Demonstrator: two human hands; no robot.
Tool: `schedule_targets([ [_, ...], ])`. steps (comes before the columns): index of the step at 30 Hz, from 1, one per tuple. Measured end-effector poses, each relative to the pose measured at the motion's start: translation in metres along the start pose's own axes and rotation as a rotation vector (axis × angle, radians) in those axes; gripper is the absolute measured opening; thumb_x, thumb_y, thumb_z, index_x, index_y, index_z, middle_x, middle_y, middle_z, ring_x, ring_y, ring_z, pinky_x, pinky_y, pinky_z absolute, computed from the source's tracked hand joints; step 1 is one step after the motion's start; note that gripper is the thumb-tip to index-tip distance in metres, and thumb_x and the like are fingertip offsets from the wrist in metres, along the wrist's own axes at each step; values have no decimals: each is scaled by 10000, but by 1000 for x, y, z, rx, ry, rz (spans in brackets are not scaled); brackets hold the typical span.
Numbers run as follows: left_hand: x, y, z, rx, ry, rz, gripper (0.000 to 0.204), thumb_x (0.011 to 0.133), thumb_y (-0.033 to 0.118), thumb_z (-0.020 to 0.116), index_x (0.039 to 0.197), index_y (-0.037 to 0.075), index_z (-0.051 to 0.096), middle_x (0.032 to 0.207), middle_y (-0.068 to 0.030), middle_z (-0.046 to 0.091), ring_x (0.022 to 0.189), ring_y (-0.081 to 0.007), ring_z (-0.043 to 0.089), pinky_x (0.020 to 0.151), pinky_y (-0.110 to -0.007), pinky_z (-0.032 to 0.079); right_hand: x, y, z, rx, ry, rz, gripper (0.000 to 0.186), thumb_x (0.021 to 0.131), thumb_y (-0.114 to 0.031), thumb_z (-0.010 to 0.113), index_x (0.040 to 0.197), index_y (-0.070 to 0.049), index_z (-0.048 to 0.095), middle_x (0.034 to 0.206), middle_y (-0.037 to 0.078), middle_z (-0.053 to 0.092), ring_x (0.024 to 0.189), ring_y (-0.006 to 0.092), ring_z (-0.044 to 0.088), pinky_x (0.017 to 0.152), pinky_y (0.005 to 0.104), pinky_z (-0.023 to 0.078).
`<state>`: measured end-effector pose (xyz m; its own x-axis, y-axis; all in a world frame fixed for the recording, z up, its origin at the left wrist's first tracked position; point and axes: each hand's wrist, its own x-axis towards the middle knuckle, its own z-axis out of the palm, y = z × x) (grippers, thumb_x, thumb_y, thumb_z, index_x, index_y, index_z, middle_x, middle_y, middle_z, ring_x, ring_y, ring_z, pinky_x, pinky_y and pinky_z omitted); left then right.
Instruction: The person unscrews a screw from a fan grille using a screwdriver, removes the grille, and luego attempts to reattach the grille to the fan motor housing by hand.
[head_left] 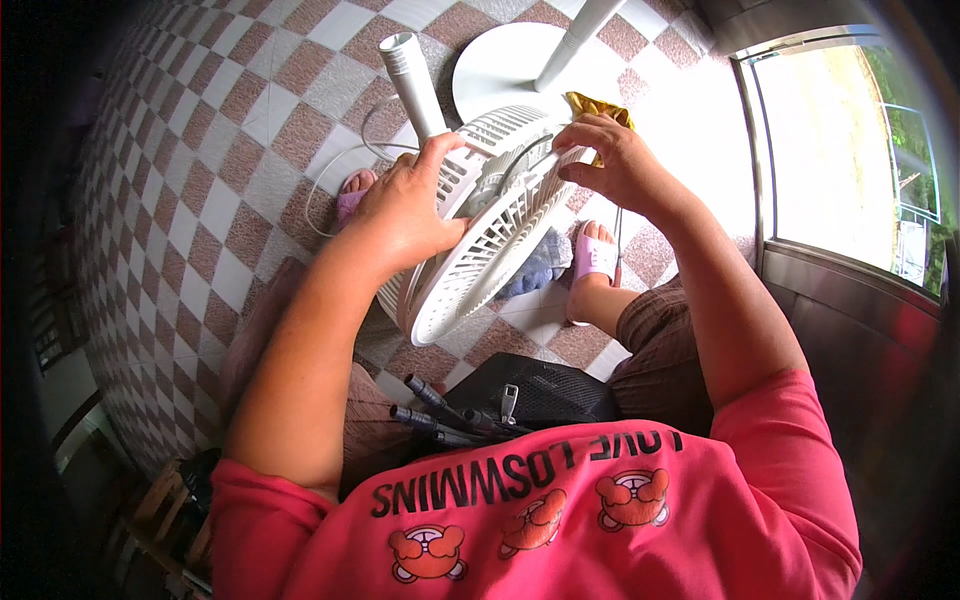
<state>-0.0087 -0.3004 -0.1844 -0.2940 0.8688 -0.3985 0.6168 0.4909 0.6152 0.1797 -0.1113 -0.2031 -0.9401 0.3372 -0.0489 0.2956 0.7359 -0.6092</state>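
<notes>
A white electric fan head (490, 215) is tilted between my hands, above the floor and in front of my knees. Its slotted front grille (480, 245) stands apart from the back housing at the upper side, with a dark curved strip in the gap. My left hand (405, 205) grips the left side, fingers over the slotted back housing and thumb by the front grille. At the upper right, my right hand (615, 160) has its fingers and thumb bent round the grille's rim. A yellow cloth (600, 108) shows just beyond my right hand; whether they touch, I cannot tell.
A white tube (410, 80) rises beyond the fan head, with a thin white cord beside it. Farther off stands a round white base (500, 70) with a pole (575, 45). Bluish cloth (540, 265) lies near my right foot. A black bag (530, 385) rests at my lap.
</notes>
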Motion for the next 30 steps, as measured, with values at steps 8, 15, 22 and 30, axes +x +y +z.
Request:
schedule_targets([
  [8, 6, -28, 14, -61, 66, -19, 929, 712, 208, 661, 1471, 225, 126, 1188, -214, 561, 1146, -336, 526, 1028, -515, 284, 5, 10, 4, -41, -1, -58, 226, 773, -178, 718, 983, -104, 682, 1027, 78, 649, 983, 257, 588, 877, 370, 479],
  [15, 8, -46, 24, -477, 255, 47, 730, 660, 104, 641, 1353, 129, 414, 1170, -140, 607, 1046, -285, 597, 901, -350, 445, 10, 21, 5, 38, 10, 32, 322, 758, -202, 736, 1055, -103, 662, 1072, 73, 643, 1017, 244, 575, 913, 371, 463],
  [22, 6, -33, 21, -662, 245, 109, 653, 748, -45, 631, 1351, 16, 390, 1043, -94, 611, 922, -127, 599, 800, -246, 482, 6, 40, 3, 44, 87, 77, 345, 774, -170, 729, 1094, -97, 621, 1046, 105, 622, 997, 260, 607, 861, 373, 498],
  [30, 14, -49, 36, -699, 199, 139, 640, 803, -58, 612, 1379, 7, 340, 1146, -116, 585, 1021, -153, 579, 878, -273, 464, 11, 31, -19, 109, 53, 114, 308, 744, -169, 756, 1015, -102, 626, 1016, 91, 618, 966, 253, 621, 834, 350, 510],
])
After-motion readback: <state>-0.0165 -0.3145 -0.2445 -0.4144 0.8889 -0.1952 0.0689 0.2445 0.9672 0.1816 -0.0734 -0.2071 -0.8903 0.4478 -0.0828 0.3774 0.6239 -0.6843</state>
